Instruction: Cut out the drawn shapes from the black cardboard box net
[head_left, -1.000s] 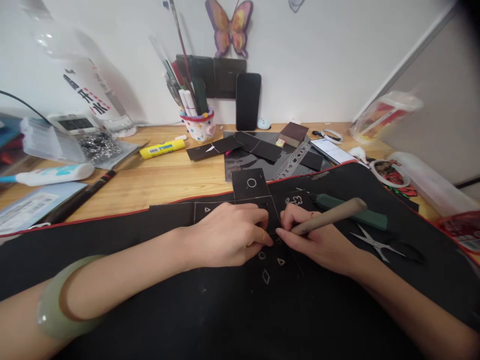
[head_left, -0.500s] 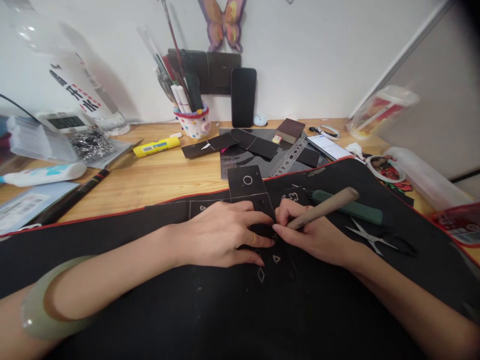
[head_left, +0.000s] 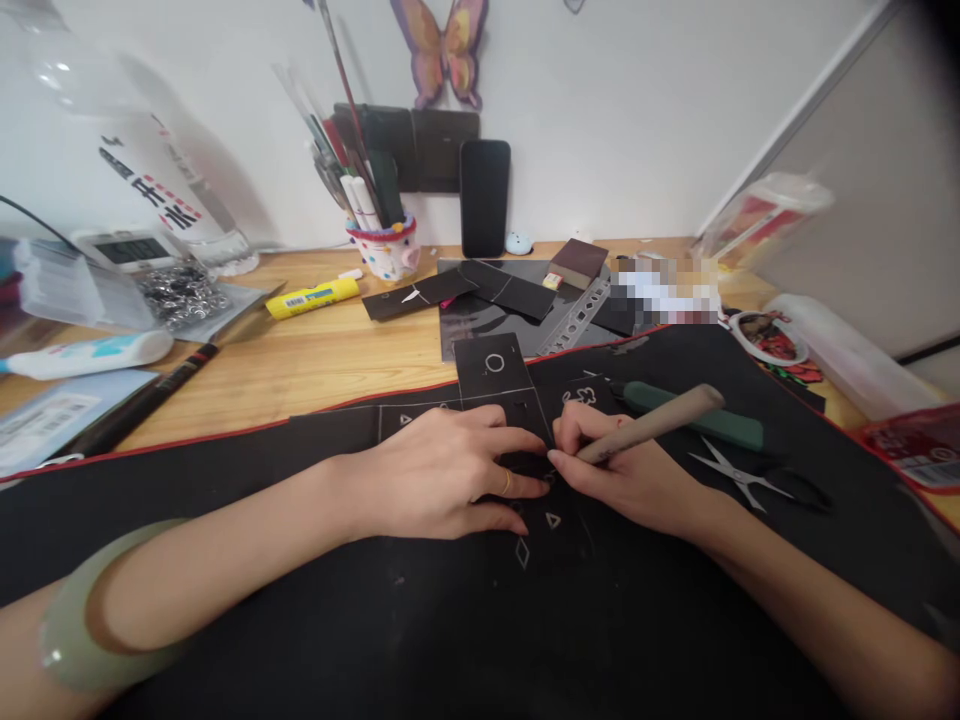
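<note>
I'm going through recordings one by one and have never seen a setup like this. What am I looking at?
There's no robot here: these are a person's bare hands, seen by one camera worn on the head, looking forward and down. The left hand lies with its fingers on a black sheet marked with pale outlined shapes. The right hand holds a tan pen-like tool, its tip hidden. Underneath is a black mat with a red edge. Scissors and a green tool lie to the right; behind, on the wooden desk, is a cup of pens.
</note>
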